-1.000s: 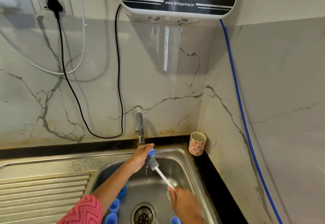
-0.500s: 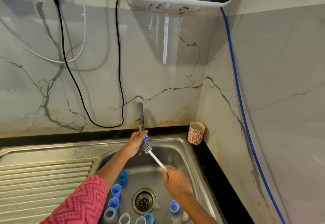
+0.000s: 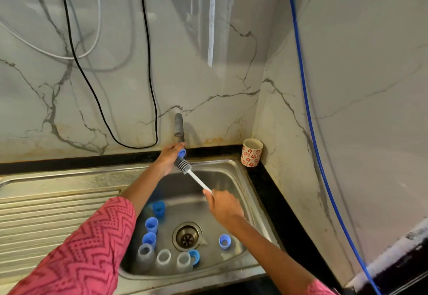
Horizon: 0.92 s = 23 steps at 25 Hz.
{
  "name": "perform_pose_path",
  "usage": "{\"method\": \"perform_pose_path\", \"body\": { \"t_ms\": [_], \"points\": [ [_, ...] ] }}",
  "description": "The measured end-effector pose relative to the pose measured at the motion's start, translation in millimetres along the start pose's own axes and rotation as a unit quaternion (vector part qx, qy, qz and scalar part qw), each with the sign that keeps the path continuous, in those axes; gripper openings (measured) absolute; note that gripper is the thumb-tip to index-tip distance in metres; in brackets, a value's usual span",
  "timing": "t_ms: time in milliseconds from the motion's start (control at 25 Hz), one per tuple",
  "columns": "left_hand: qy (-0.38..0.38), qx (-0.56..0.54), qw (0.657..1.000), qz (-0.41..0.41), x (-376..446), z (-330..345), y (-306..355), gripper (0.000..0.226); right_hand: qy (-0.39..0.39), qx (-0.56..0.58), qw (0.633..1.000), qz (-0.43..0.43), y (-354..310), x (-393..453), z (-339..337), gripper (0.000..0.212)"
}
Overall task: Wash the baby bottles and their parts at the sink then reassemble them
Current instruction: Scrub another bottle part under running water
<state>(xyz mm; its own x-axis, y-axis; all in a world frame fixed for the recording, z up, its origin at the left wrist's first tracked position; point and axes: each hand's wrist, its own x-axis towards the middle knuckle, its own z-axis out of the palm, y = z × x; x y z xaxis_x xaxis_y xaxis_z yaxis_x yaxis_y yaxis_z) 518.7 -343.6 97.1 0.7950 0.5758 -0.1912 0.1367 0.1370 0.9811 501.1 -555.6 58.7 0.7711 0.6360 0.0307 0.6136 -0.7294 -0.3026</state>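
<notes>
My left hand (image 3: 169,157) holds a small blue bottle part (image 3: 182,153) up under the tap (image 3: 179,130). My right hand (image 3: 223,204) grips the white handle of a bottle brush (image 3: 185,167), whose grey bristle head touches the blue part. On the floor of the steel sink (image 3: 234,167) stand several blue caps and rings (image 3: 151,224) along the left, one blue ring (image 3: 224,241) at the right, and three clear bottles (image 3: 163,260) along the front edge.
The drain (image 3: 187,236) sits in the middle of the basin. A ribbed draining board (image 3: 46,216) lies to the left. A red-patterned cup (image 3: 252,152) stands in the back right corner. A black cable (image 3: 148,74) and a blue hose (image 3: 308,109) hang on the walls.
The camera has tilted down, so more of the sink and the bottles shows. Both hands stay at the tap with the blue part and the brush.
</notes>
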Motion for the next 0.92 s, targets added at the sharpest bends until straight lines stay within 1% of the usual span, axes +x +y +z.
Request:
{"method": "perform_pose_path", "body": {
  "t_ms": [80,120,200,320,400,480,600,720,840,920],
  "points": [
    [0.012,-0.023,1.000,-0.004,0.9,-7.8,-4.1,0.023,0.024,-0.050,0.998,-0.018,0.4,-0.1,-8.3,0.051],
    [0.012,-0.051,0.998,-0.020,1.2,-9.8,-5.9,0.021,0.036,-0.077,0.996,-0.023,1.3,2.9,-12.2,0.050],
    [0.008,-0.097,0.994,-0.054,-0.6,-12.3,-8.7,0.017,0.036,-0.111,0.993,-0.029,0.0,5.8,-16.6,0.049],
    [0.005,-0.134,0.989,-0.069,-5.4,-15.2,-2.7,0.014,0.030,-0.097,0.994,-0.031,0.0,5.7,-16.8,0.049],
    [0.013,-0.202,0.977,-0.074,-8.1,-17.2,0.3,0.017,0.038,-0.071,0.997,-0.009,6.8,7.3,-16.8,0.050],
    [0.024,-0.240,0.968,-0.074,-8.8,-16.4,-1.8,0.021,0.040,-0.091,0.995,-0.002,8.1,9.1,-17.9,0.050],
    [0.020,-0.206,0.975,-0.086,-12.2,-7.9,-10.1,0.024,0.033,-0.117,0.992,-0.017,1.6,11.9,-20.1,0.048],
    [0.035,-0.133,0.985,-0.101,-14.6,5.0,-17.6,0.024,0.039,-0.171,0.984,-0.017,14.3,23.4,-29.0,0.049],
    [0.062,-0.046,0.995,-0.066,-10.5,11.2,-13.9,0.026,-0.002,-0.123,0.992,0.009,12.3,14.9,-17.3,0.051],
    [0.065,-0.020,0.997,-0.041,-7.1,9.6,-11.3,0.029,-0.009,-0.107,0.994,-0.017,1.1,4.4,-13.9,0.050]
  ]
}}
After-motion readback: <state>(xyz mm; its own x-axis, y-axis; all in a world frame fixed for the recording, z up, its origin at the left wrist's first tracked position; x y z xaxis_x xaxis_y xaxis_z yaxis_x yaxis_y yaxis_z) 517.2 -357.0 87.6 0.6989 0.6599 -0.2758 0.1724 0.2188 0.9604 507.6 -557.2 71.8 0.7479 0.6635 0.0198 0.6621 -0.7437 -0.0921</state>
